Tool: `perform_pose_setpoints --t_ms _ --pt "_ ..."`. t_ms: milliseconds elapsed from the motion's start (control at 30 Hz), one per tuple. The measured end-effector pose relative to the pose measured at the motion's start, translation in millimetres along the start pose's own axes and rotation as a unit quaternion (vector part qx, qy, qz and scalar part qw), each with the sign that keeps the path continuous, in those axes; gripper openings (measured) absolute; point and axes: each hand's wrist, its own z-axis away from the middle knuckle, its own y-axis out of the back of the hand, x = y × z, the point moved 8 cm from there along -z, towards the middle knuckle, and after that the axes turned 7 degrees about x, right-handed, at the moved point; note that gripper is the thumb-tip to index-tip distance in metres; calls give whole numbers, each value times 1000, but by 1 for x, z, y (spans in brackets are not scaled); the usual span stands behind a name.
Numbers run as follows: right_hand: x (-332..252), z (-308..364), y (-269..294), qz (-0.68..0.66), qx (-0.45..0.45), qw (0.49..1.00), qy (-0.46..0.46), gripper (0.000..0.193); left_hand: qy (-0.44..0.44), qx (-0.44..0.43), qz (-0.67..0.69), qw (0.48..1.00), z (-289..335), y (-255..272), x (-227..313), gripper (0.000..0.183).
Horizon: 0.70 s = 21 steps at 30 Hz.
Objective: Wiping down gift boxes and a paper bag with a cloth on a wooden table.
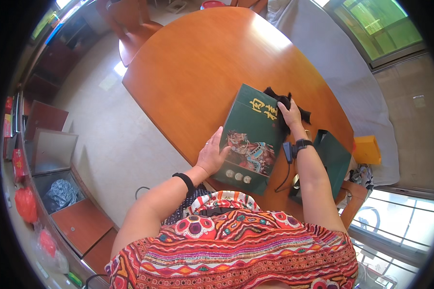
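Observation:
A flat dark green gift box (243,139) with gold lettering and a colourful horse picture lies tilted at the near edge of the wooden table. My left hand (212,153) grips its left edge, thumb on the top face and fingers along the side. At the box's upper right edge my right hand (290,115) is closed on a black cloth (283,101), which lies bunched and partly hidden by the hand and the box. A black band sits on each of my wrists, and a dark device with a cable hangs at the right one.
Right of my right forearm stands another dark green box (333,151), beside a yellow box (367,149). The wooden table (202,62) stretches away ahead. A wooden chair (135,33) stands at far left; an open cabinet (62,192) holds a grey plastic bag at left.

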Motion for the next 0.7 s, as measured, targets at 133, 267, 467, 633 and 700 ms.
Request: perform_pose_setpoints --t_ms 133,267,467,633,700 --pt "3 30 -15 -88 136 987 -2 81 13 18 -14 1000 3 10 -15 73" --pt "-32 89 -33 -102 162 981 20 79 16 39 -33 999 0 19 -22 72" --pt "-51 205 -40 -132 48 987 75 81 25 49 -31 998 -8 30 -29 74" --pt "-54 237 -25 -193 -92 976 37 56 14 70 -31 997 -6 39 -44 72" --pt "-79 229 -1 -299 -107 947 42 52 14 83 -27 996 -4 45 -48 72"
